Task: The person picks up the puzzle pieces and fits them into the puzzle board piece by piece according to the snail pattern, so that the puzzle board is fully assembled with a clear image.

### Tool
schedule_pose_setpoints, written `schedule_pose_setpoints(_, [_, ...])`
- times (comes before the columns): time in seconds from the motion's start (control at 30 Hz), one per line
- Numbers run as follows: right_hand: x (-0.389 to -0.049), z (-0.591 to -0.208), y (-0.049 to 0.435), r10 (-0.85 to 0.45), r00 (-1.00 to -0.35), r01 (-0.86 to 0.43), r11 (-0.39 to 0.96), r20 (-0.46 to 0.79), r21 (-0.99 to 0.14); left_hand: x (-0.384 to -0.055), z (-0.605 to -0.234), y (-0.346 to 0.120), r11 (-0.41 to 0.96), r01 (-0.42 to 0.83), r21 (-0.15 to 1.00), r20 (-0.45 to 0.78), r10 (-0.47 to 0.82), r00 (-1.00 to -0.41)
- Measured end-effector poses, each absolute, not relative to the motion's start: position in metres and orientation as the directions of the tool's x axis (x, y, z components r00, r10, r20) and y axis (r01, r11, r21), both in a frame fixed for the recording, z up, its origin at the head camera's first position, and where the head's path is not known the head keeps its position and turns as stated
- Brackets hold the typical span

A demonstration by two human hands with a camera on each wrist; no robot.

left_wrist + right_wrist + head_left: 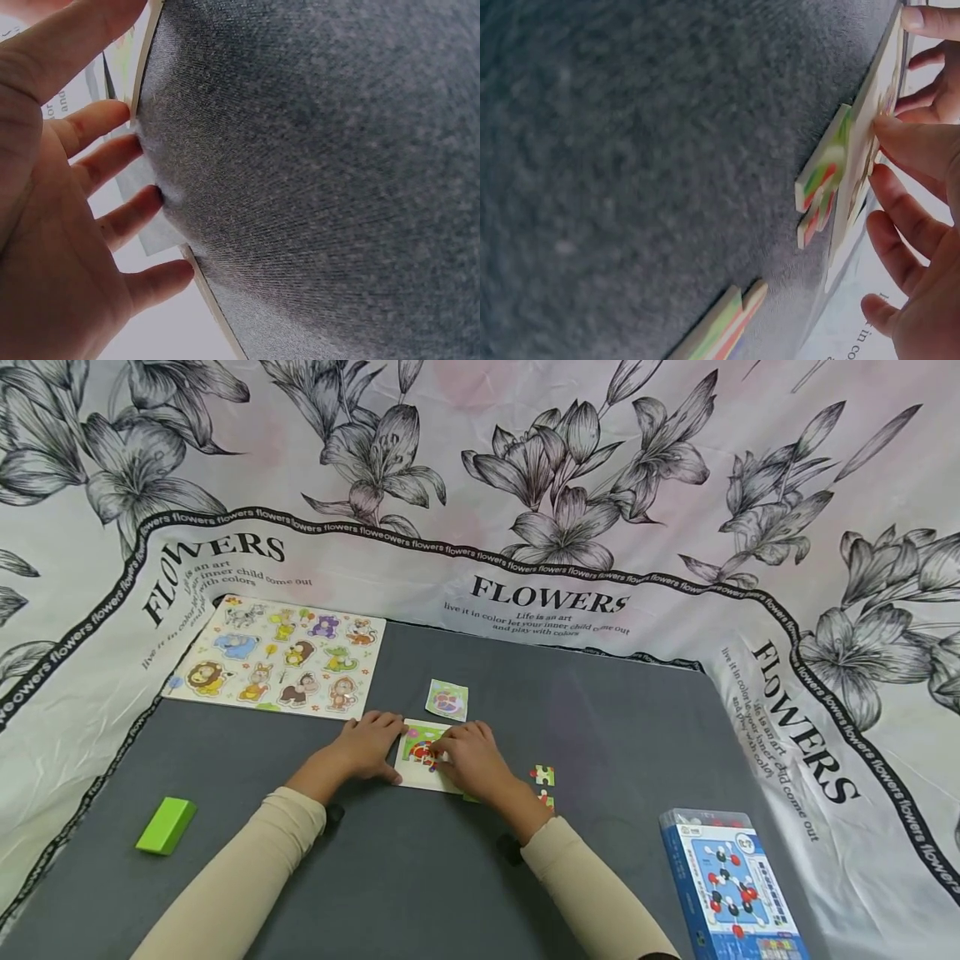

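A small jigsaw board (pixel 420 777) with a pale wooden rim lies mid-table, its upper part covered by green and red puzzle pieces (pixel 418 745). At its left edge rests my left hand (pixel 367 745), with fingers spread and fingertips touching the rim. My right hand (pixel 474 762) is over the board's right side. Its thumb and index finger pinch a red puzzle piece (pixel 433 767) against the board, largely hidden by the fingers. Loose jigsaw pieces (pixel 829 169) lie beside the board near that hand. Two more loose pieces (pixel 543 775) sit farther right.
Just behind the board lies a small square picture card (pixel 447 702). An animal puzzle board (pixel 273 656) is at the back left, a green block (pixel 166 826) at the left, and a blue molecule-model box (pixel 735 885) at the front right. Flower-printed cloth (pixel 420 564) borders the grey table.
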State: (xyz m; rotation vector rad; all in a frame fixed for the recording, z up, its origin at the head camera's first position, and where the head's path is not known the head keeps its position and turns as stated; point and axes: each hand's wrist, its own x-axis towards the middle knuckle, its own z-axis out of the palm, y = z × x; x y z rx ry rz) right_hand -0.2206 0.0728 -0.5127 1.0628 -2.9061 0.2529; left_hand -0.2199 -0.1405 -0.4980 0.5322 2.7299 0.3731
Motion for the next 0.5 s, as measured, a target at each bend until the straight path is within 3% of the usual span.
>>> schedule_pose_setpoints(0.3, [-0.2191, -0.5064, 0.0646, -0.577, -0.815, -0.578, 0.802, 0.057, -0.15, -0.2212, -0.4925, -0.1404, 0.897, 0.315, 0.31, -0.276, 0.402, -0.873])
schedule_pose_setpoints(0.5, [-0.218, -0.508, 0.0677, -0.593, -0.802, -0.595, 0.785, 0.068, -0.169, -0.2206, -0.4931, -0.1402, 0.899, 0.301, 0.319, -0.303, 0.397, -0.866])
